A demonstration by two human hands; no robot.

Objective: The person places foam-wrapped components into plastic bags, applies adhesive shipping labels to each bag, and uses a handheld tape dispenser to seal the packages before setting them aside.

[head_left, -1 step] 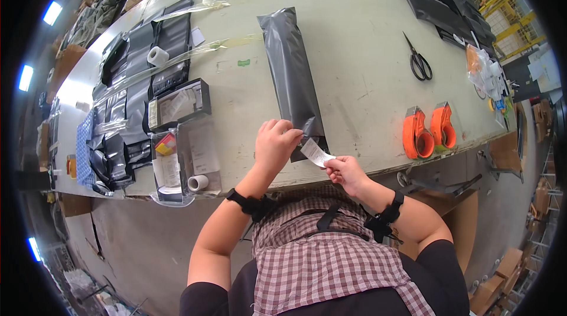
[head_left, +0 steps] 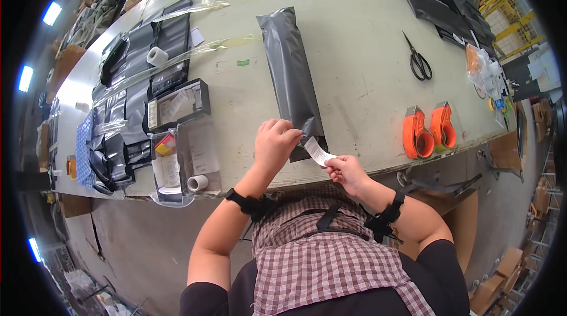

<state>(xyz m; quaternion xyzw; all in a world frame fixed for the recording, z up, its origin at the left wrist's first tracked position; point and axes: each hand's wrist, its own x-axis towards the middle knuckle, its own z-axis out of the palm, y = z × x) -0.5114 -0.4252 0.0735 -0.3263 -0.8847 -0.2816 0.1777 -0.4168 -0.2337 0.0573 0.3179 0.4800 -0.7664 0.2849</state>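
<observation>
A long dark grey plastic mailing bag (head_left: 290, 74) lies on the table in front of me, its near end by the front edge. My left hand (head_left: 274, 143) is over that near end, thumb and fingers pinched together; what lies between them is too small to make out. A small white printed label (head_left: 318, 152) slants over the bag's near end, its upper end close to my left fingertips. Its lower right end is gripped between the thumb and fingers of my right hand (head_left: 348, 174).
Black scissors (head_left: 418, 59) and two orange tape dispensers (head_left: 418, 134) lie on the table (head_left: 366, 32) at the right. More grey bags (head_left: 137, 50) cover its left side, beside open boxes (head_left: 205, 96) with papers and white rolls (head_left: 198, 183). Other bags (head_left: 440, 12) are stacked far right.
</observation>
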